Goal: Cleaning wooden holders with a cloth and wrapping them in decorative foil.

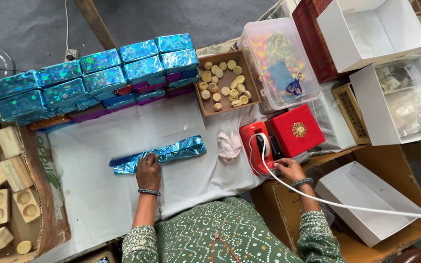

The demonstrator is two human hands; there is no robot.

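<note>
Foil strip point(159, 154): blue, holographic, crinkled, long; left hand point(148, 171) flat on it; right hand point(288, 169) grips red device point(259, 147).

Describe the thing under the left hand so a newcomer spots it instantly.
On the white cloth, below the stacked shiny blue boxes, lies a long strip of blue holographic foil. The left hand presses it. Unlike the boxes, it is flat and crinkled.
</note>
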